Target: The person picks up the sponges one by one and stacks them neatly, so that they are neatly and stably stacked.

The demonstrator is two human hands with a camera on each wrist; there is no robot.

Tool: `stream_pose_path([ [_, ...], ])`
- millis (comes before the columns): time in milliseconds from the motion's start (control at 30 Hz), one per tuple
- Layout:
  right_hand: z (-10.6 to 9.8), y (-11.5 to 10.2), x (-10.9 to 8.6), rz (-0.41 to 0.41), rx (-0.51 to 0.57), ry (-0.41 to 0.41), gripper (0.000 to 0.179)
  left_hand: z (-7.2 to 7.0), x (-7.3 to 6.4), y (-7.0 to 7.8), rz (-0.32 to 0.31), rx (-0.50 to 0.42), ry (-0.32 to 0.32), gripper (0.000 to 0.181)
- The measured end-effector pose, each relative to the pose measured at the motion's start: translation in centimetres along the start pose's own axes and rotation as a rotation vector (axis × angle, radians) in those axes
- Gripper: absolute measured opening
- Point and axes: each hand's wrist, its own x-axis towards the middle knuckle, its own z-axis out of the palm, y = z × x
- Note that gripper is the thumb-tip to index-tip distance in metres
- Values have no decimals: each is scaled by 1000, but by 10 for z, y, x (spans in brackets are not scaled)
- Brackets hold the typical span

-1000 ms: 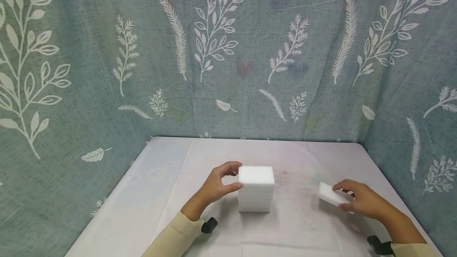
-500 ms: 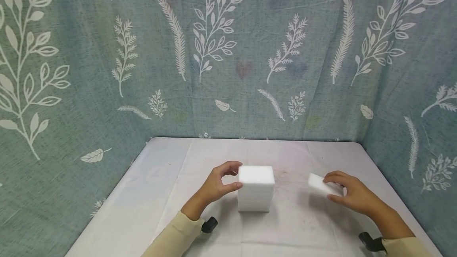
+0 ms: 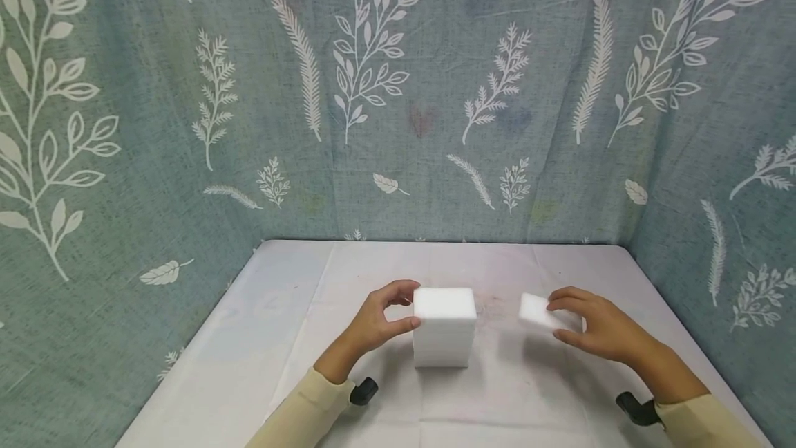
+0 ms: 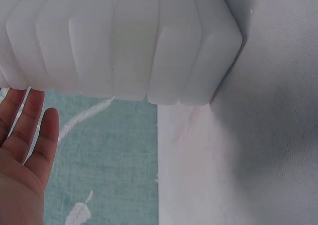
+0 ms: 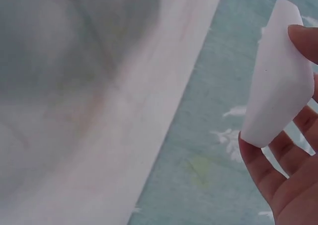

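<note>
A stack of several white foam sponges (image 3: 444,337) stands upright on the table. My left hand (image 3: 381,320) holds its left side near the top, thumb at the front edge and fingertips reaching behind. In the left wrist view the layers of the stack show side by side, with the left hand's fingers (image 4: 48,130) at its upper end. To the right of the stack, my right hand (image 3: 600,327) grips one loose white sponge (image 3: 536,311) above the table. The right wrist view shows this sponge (image 5: 278,81) pinched between the thumb and the fingers.
A white cloth covers the table (image 3: 286,351). Grey-green curtains with white leaf prints (image 3: 373,88) enclose its back and sides. A small black wrist device (image 3: 363,391) sits on the left sleeve, and another black device (image 3: 637,408) on the right.
My right hand has carried the loose sponge leftward and slightly farther back, closer to the stack. The left hand and the stack have stayed in place.
</note>
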Motion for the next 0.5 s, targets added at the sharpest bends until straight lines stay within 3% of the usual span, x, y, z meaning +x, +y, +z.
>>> stream_pose_path([
  [233,-4,-7,4,-45,-21,84,47,-1,-1,-1,0,9,-2,48],
  [500,-4,-19,10,-106,-37,156,45,-2,-2,-1,-9,5,2,49],
])
